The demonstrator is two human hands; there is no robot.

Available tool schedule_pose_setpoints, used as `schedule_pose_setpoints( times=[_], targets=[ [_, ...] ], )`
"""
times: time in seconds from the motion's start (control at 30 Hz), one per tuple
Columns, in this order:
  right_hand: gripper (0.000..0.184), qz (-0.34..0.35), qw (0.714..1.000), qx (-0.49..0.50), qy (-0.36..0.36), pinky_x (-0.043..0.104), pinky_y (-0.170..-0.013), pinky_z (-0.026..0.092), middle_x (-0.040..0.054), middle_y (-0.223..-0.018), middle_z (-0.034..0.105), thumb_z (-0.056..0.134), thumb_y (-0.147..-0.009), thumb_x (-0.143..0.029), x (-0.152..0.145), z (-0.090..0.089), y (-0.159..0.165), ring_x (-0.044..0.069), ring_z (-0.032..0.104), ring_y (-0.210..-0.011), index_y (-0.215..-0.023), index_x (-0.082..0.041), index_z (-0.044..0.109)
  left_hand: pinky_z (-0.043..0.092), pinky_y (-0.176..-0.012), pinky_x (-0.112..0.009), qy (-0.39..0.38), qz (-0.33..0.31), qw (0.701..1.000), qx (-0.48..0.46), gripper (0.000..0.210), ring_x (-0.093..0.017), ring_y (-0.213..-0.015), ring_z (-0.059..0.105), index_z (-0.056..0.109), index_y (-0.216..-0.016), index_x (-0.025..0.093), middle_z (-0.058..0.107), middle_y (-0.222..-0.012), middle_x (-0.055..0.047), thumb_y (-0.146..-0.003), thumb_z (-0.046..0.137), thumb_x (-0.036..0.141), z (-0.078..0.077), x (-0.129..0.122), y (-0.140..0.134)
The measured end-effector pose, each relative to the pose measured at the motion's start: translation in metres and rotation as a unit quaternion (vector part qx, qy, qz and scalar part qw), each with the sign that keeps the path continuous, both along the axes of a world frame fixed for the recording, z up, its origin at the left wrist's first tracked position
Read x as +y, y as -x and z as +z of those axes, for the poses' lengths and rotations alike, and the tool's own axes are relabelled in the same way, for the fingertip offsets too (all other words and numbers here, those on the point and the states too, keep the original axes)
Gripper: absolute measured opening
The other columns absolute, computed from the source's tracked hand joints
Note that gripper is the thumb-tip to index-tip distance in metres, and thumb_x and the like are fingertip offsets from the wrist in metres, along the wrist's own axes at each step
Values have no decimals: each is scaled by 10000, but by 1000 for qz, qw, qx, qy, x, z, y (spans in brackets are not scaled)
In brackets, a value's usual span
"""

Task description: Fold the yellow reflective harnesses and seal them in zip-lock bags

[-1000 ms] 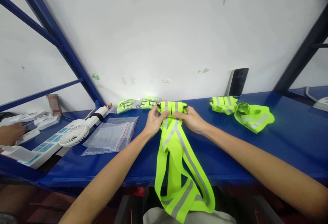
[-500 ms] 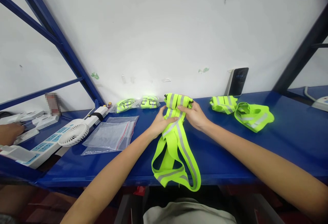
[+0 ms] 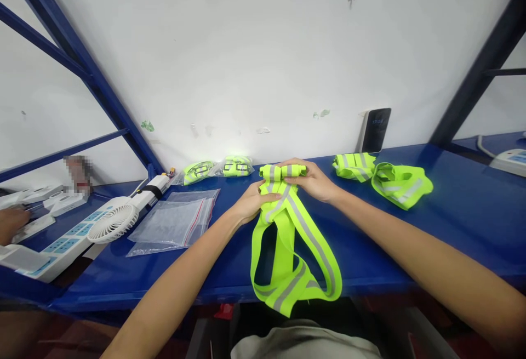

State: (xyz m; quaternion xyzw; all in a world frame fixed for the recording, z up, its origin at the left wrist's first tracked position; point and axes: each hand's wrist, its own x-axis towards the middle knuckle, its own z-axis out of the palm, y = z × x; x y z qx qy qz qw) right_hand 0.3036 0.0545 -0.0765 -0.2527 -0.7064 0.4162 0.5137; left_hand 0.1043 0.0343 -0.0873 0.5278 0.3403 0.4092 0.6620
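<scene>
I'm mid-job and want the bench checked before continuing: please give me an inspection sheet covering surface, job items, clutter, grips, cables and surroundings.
Surface: blue table, glossy.
Job items: neon strap harness in hand, rolled at top, loops spread below; two loose neon bundles at right; two bagged bundles near the wall; clear zip bags flat at left.
Clutter: white fan, overlapping power strip in view; upright phone.
Grips: left grip and right grip both on the harness.
Cables: pale cable, far right.
Surroundings: scuffed white wall; another person's hand, far left.
</scene>
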Motion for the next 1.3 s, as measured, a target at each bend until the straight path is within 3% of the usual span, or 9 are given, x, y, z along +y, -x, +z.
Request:
schedule_pose_setpoints(
  times=[0.2, 0.37, 0.57, 0.7, 0.77, 0.83, 0.97, 1.17, 1.3],
  targets=[
    [273, -1, 990, -77, -120, 440, -1015, 439, 66, -1235, 673, 604, -824, -132, -4, -2, -1, 244, 614, -1169, -1035, -255, 725, 529, -836, -341, 20, -1, 999, -44, 435, -211, -836, 703, 690, -1004, 121, 743, -964, -85, -601, 851, 145, -5, -2, -1],
    [415, -14, 986, -87, -145, 457, -1027, 420, 43, -1229, 658, 509, -771, -34, -6, -6, 0, 240, 590, -1179, -1011, -284, 737, 528, -878, -343, 40, -12, 992, -119, 394, -243, -933, 698, 704, -1031, 135, 742, -1028, -102, -677, 814, 266, -3, -5, -5],
    [390, 29, 983, -110, -142, 495, -1139, 295, 28, -1466, 472, 573, -852, -218, -19, -4, 4, 297, 406, -1372, -1219, -319, 657, 518, -929, -403, 19, 45, 994, -103, 403, -291, -1008, 687, 679, -1055, 128, 736, -1057, -112, -689, 796, 251, 5, -6, -5],
    [660, -63, 997, -36, -34, 505, -1190, 200, 34, -1590, 293, 652, -853, -353, -16, -5, 11, 299, 218, -1481, -1466, -333, 407, 501, -963, -440, -27, 67, 992, -104, 545, -314, -1065, 670, 642, -1118, 125, 725, -1095, -127, -616, 838, 205, 7, -1, -4],
    [775, -46, 996, 7, 78, 525, -1140, 308, 85, -1529, 399, 707, -807, -354, -11, -5, 13, 324, 359, -1413, -1492, -295, 350, 495, -967, -439, -51, 92, 990, -92, 583, -302, -1049, 674, 633, -1111, 134, 723, -1097, -121, -578, 862, 193, 5, 4, -1],
    [684, 19, 989, 15, 147, 513, -1059, 419, 112, -1393, 551, 730, -779, -326, -7, -4, 13, 331, 521, -1276, -1403, -232, 466, 497, -957, -434, -74, 104, 989, -73, 601, -287, -1027, 679, 621, -1102, 145, 720, -1093, -109, -560, 876, 191, 1, 9, 3],
    [458, 15, 993, 38, 109, 454, -1041, 441, 69, -1239, 651, 738, -755, -263, -5, -8, 17, 280, 579, -1192, -1185, -212, 591, 515, -909, -400, -115, 101, 987, -43, 579, -249, -968, 684, 585, -1111, 155, 711, -1066, -89, -609, 863, 225, -8, 17, 9],
    [419, -35, 973, 117, 194, 392, -990, 465, 15, -1144, 655, 666, -740, -236, -13, -26, 37, 235, 592, -1129, -1131, -274, 520, 528, -853, -343, -141, 123, 982, -26, 562, -212, -936, 672, 565, -1119, 193, 693, -1036, -48, -637, 847, 250, -23, 24, 9],
    [438, -99, 974, 103, 174, 379, -996, 444, -4, -1073, 636, 548, -697, -161, -13, -31, 39, 237, 562, -1118, -1114, -286, 502, 519, -901, -360, -109, 113, 987, -7, 537, -218, -987, 668, 581, -1117, 188, 700, -1063, -60, -658, 839, 292, -26, 23, 7]
  ],
)
